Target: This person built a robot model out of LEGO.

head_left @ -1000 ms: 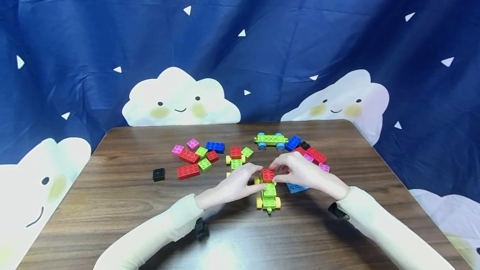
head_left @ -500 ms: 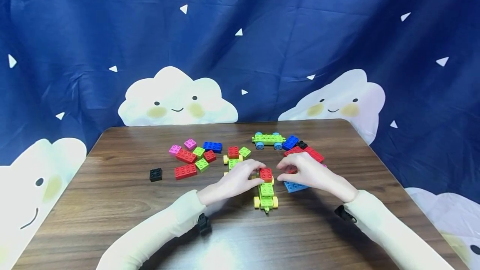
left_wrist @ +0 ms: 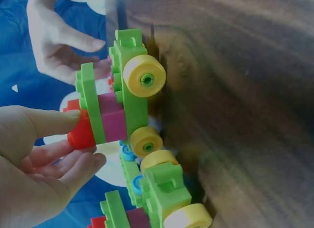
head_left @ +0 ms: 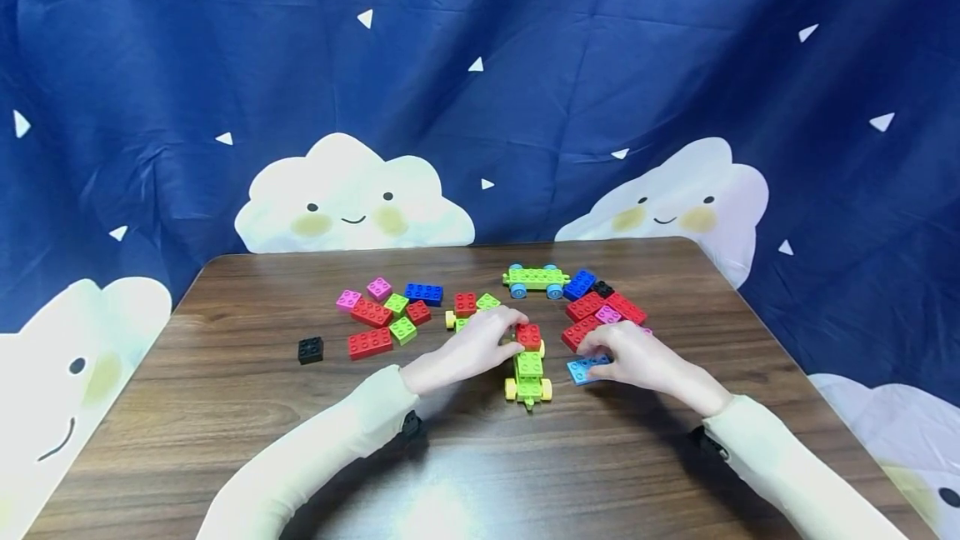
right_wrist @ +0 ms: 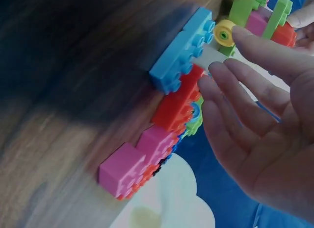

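Observation:
My left hand (head_left: 476, 348) pinches the red brick (head_left: 528, 335) on top of a toy car built of bricks. Under that red brick lie a green plate (left_wrist: 90, 103), a magenta brick (left_wrist: 113, 117) and a green base (left_wrist: 133, 81) with yellow wheels. To the car's right, my right hand (head_left: 648, 361) hovers by a light blue brick (head_left: 581, 371). The right wrist view shows its fingers apart from the blue brick, with nothing held. Behind the left hand stands a similar car with a red brick (head_left: 465, 302), partly hidden.
A green wheeled base (head_left: 536, 277) with blue wheels stands at the back. Loose bricks, among them a red brick (head_left: 370, 343), lie on the left, with a black brick (head_left: 311, 349) apart. More bricks, including a pink brick (head_left: 607, 314), lie behind my right hand.
My right hand has let go of the red brick and moved right, down toward the light blue brick. The left hand keeps hold, and the car has shifted slightly away from me.

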`<action>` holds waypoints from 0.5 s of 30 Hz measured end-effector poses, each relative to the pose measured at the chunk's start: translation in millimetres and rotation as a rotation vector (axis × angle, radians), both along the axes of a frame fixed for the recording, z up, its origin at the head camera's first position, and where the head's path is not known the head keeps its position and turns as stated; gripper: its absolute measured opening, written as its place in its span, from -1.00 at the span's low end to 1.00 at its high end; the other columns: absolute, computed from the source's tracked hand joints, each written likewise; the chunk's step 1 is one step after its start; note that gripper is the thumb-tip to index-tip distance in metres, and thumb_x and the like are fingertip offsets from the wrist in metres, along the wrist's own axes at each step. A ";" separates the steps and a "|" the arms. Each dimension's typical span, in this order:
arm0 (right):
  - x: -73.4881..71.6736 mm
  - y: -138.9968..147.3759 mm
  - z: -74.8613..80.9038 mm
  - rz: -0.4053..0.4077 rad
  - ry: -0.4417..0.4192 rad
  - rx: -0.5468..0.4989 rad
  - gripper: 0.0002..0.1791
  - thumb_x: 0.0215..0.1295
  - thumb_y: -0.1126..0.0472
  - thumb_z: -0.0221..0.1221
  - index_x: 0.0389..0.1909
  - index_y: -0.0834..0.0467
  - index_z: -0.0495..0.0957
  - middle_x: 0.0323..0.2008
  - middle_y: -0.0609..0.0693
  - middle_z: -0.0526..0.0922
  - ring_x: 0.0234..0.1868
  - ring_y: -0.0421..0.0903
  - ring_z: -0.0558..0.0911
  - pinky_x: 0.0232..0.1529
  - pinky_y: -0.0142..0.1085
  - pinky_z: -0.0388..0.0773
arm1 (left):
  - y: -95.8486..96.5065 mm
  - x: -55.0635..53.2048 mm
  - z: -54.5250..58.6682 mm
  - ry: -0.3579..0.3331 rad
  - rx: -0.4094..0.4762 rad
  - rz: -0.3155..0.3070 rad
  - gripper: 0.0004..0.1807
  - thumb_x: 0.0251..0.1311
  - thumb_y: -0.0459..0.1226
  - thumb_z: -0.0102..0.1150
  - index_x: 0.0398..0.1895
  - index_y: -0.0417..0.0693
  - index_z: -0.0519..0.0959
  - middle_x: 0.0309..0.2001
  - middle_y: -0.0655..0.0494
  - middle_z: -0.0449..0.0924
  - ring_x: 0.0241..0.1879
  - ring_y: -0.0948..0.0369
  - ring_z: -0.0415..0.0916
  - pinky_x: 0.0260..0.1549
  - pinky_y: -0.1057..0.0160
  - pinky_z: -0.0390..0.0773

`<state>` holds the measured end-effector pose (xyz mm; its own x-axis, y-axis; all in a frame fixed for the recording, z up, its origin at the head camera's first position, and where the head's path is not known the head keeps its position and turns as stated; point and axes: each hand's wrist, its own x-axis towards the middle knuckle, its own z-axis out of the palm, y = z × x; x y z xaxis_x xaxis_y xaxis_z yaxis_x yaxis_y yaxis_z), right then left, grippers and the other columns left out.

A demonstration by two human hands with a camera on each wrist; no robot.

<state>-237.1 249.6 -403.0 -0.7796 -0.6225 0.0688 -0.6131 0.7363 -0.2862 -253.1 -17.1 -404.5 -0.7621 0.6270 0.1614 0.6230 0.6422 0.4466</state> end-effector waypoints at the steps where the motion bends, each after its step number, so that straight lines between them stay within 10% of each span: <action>1: 0.0 1.0 -0.6 -0.012 -0.001 0.006 -0.72 0.03 0.19 0.47 -0.21 0.17 0.72 -0.26 -0.05 0.78 -0.21 -0.12 0.71 -0.13 -0.18 0.66 | 0.3 -0.8 1.3 0.005 -0.003 0.001 -0.62 0.30 -0.23 0.24 0.14 -0.19 0.57 0.08 -0.03 0.67 0.07 0.11 0.60 0.07 0.17 0.58; 15: -0.1 0.3 -9.8 -0.016 0.022 0.053 -0.71 -0.07 0.23 0.51 -0.26 0.14 0.71 -0.28 -0.06 0.75 -0.24 -0.14 0.67 -0.16 -0.19 0.65 | 4.0 -16.6 11.0 0.027 -0.048 0.009 -0.71 0.30 -0.26 0.24 0.03 -0.17 0.64 -0.01 -0.01 0.70 0.00 0.13 0.62 0.03 0.20 0.60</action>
<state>-237.2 249.9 -412.7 -0.7879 -0.6135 0.0537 -0.6073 0.7595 -0.2333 -269.6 -13.1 -393.5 -0.7632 0.6281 0.1518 0.6287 0.6678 0.3984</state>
